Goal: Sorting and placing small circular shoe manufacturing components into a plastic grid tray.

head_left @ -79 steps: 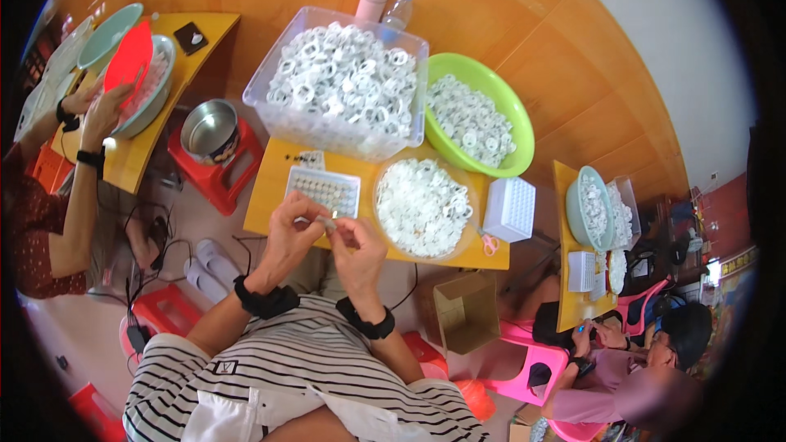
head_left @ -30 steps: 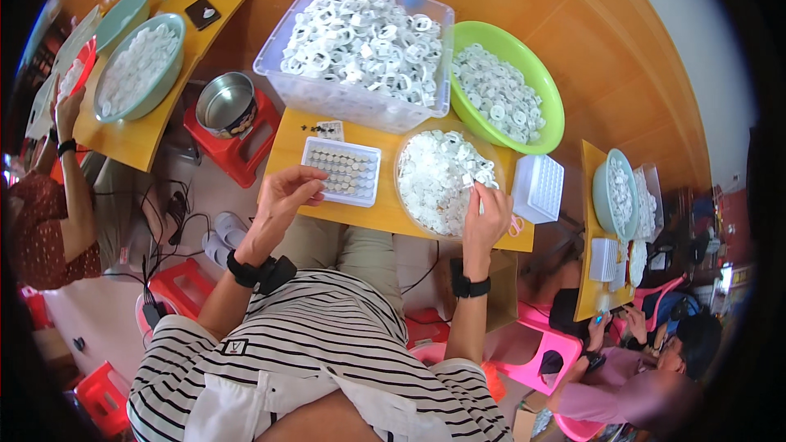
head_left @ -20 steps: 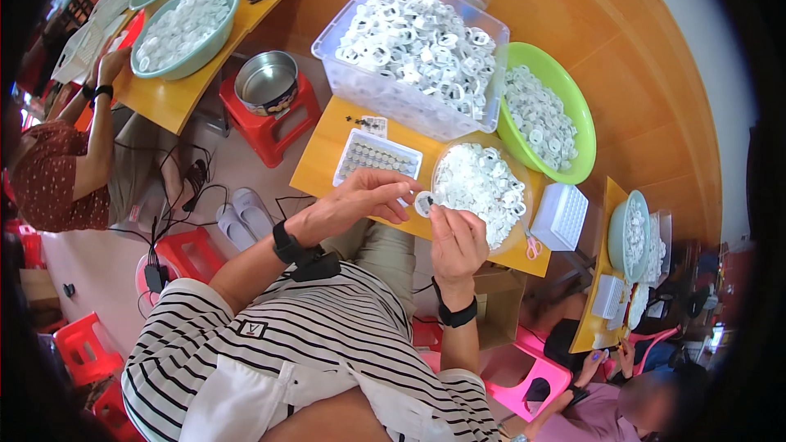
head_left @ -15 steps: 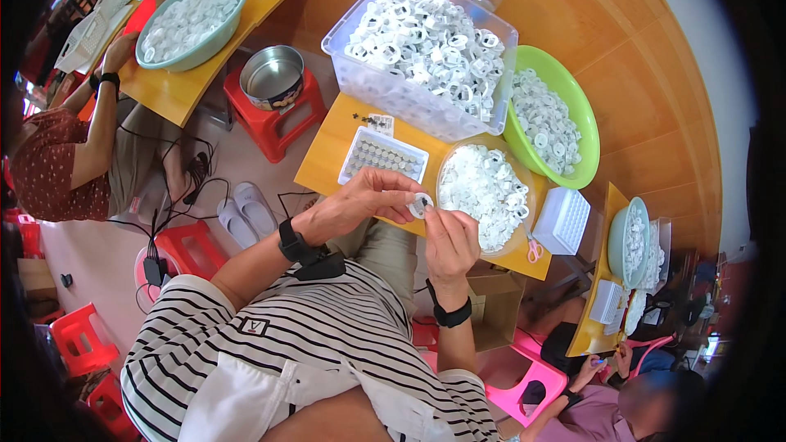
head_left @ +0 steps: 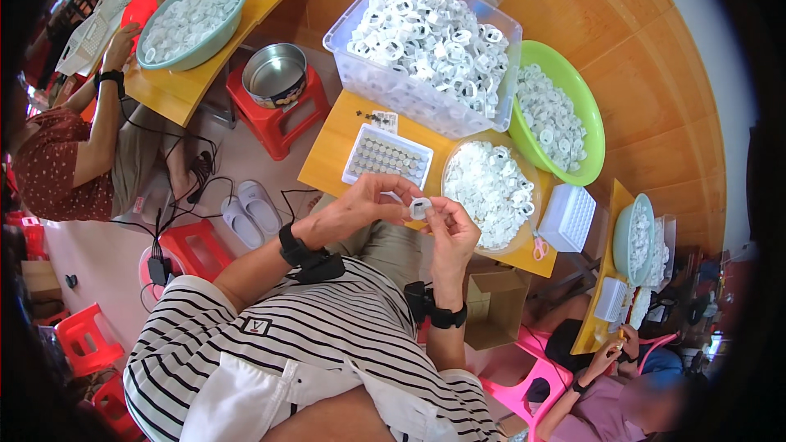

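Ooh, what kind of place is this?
Probably a small assembly workshop: a clear plastic bin and a lime-green basin heaped with white plastic parts, and a co-worker at a yellow table.

hands (head_left: 453, 233): apart a second ago, now together | white round part (head_left: 419, 209): now between their fingers

A tin (head_left: 275, 74) sits on a red stool (head_left: 286, 127); slippers (head_left: 260, 206) lie nearby — paired.
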`<state>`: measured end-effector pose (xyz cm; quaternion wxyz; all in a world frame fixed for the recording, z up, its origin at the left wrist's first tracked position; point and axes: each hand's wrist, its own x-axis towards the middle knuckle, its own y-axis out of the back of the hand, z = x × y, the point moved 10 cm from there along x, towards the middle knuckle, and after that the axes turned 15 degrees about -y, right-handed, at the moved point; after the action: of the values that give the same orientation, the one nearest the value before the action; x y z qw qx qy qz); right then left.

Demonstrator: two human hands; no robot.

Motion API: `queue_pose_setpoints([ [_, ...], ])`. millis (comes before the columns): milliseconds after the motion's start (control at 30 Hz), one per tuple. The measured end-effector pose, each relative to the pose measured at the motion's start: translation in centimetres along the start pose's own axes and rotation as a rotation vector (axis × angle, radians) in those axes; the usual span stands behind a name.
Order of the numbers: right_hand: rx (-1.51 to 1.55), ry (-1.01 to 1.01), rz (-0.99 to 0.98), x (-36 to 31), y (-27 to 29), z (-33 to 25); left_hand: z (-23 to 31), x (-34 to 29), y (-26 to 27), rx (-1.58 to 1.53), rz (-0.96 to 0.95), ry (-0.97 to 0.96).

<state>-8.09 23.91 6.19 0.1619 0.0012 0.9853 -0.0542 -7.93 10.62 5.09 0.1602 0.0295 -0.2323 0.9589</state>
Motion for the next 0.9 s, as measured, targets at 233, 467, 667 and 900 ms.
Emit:
queue_pose_setpoints([
  [233, -0.29, 0.128, -0.149, 0.0, -2.2, -0.8, -2.7, -1.5, 1.1, -0.14, 0.035, 0.244],
  [467, -0.359, 0.114, -0.175, 1.1, -4.7, -1.4, -2.2, -2.1, 3.0, -0.278, 0.091, 0.197],
  [667, -0.697, 0.36, 0.196, 4.2, -3.6, -2.5, -0.6, -2.4, 5.7, -0.346, 0.258, 0.09],
  [900, -0.923, 0.426, 0.342, 4.8, -5.0, -2.1, 0.5, -2.3, 6.5, -0.397, 0.285, 0.03],
])
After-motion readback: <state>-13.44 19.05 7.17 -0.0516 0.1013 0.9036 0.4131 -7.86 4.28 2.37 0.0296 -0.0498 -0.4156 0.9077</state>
